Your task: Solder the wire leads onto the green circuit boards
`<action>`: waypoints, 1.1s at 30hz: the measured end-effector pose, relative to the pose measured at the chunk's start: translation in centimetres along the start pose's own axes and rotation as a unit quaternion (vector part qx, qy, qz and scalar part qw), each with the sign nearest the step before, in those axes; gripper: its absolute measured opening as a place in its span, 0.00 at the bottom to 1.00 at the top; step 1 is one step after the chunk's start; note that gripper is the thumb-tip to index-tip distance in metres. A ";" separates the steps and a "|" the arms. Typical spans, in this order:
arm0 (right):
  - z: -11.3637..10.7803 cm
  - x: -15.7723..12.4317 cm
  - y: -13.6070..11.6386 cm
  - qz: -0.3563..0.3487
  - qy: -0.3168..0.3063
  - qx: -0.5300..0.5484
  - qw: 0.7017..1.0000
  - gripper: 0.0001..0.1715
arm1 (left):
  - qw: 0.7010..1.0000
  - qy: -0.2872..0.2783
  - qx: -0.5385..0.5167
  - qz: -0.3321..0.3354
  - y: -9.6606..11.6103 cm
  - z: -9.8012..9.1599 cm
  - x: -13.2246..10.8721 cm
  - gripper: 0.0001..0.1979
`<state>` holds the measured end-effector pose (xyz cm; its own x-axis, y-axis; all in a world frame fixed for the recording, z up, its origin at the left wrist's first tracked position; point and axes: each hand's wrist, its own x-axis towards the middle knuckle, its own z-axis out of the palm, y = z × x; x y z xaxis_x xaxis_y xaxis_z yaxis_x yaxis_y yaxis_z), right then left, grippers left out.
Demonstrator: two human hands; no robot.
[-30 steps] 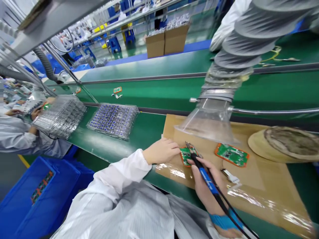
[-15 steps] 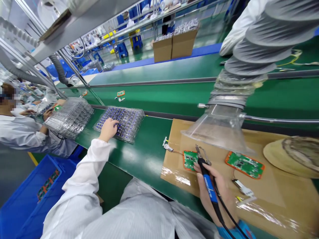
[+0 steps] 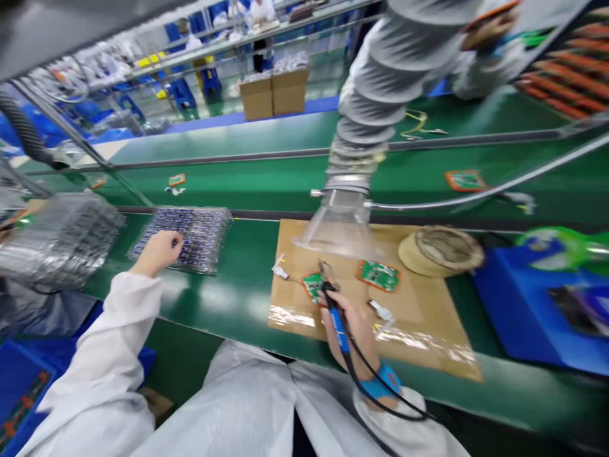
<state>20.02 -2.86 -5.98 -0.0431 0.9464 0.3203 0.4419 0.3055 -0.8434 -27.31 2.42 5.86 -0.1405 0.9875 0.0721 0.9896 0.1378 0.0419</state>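
My left hand (image 3: 157,251) rests loose-fingered on the parts tray (image 3: 183,238) at the tabletop's far-left edge; my right hand (image 3: 354,330) is clamped on the soldering iron (image 3: 335,314), its tip by the small board (image 3: 314,287).

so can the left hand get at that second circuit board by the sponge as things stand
Probably not without moving. The left hand rests on the tray of blue parts far to the left, and the right hand with its soldering iron lies between it and that circuit board.

Soldering iron (image 3: 337,319): blue handle, black cord, tilted, tip over the small board.
Small circuit board (image 3: 313,285): green, orange-edged, flat on the cardboard mat.
Tray (image 3: 190,230): clear, filled with blue parts, on the green bench.
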 end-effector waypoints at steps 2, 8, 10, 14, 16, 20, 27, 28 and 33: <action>-0.1 0.2 -0.2 -0.007 -0.031 -0.038 0.999 0.20 | 0.995 0.054 -0.081 -0.023 0.8 0.7 -1.1 0.05; -0.3 -0.1 -0.6 0.007 -0.024 -0.006 1.000 0.20 | 0.761 0.131 -0.630 -0.079 13.0 5.5 -5.3 0.17; -0.3 -0.5 -0.6 0.017 -0.019 0.041 0.999 0.19 | 0.677 0.115 -0.721 -0.088 18.2 7.0 -6.2 0.22; -0.5 -0.8 -1.1 0.039 0.026 0.132 0.990 0.17 | 0.676 -0.001 -0.734 -0.064 25.3 8.1 -7.2 0.26; -0.6 -0.5 -1.6 0.063 0.042 0.159 0.984 0.15 | 0.714 -0.110 -0.690 -0.032 26.9 8.1 -7.5 0.24; -0.5 0.4 -2.4 0.110 0.039 0.181 0.976 0.14 | 0.757 -0.207 -0.620 0.011 28.0 8.2 -8.1 0.15; 0.0 1.1 -2.9 0.138 0.026 0.240 0.960 0.16 | 0.810 -0.171 -0.554 0.090 28.3 8.3 -8.4 0.11; 0.1 1.1 -2.9 0.140 0.035 0.240 0.960 0.15 | 0.812 -0.165 -0.552 0.090 28.3 8.2 -8.4 0.11; 0.0 1.3 -3.0 0.140 0.042 0.249 0.957 0.13 | 0.818 -0.138 -0.554 0.068 28.3 8.0 -8.5 0.09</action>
<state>18.61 -2.53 -3.02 0.0952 0.9932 0.0664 -0.0579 0.0721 -0.9957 2.18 -1.49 -1.52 0.1317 0.9888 -0.0702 0.3377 0.0219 0.9410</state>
